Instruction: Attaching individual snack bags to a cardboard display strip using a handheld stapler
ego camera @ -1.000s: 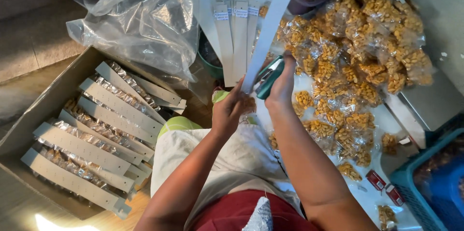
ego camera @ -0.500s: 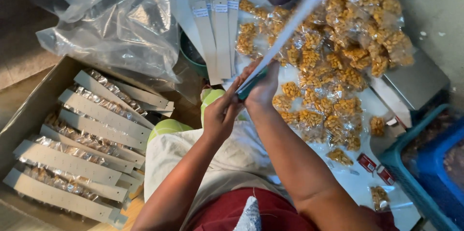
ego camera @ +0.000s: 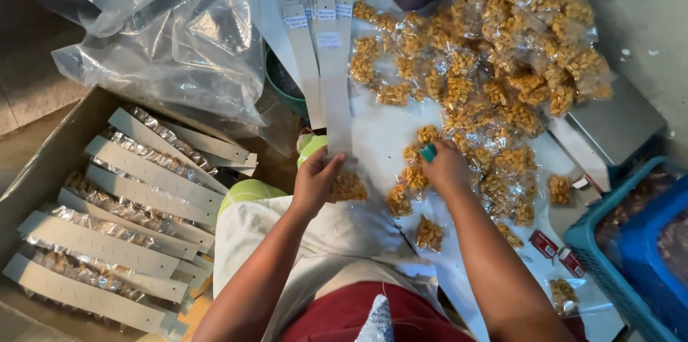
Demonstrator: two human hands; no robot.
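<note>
I count two hands at work, my left hand and my right hand. One long grey card strip lies under the left, with three more loose card strips fanned beside it. In the one cardboard box I make out about seven finished strips with packets attached. The small clear packets of yellow snacks are too many and too heaped to count; dozens at least. Two big clear plastic bags, two small red boxes, one metal scale, one blue basket.
</note>
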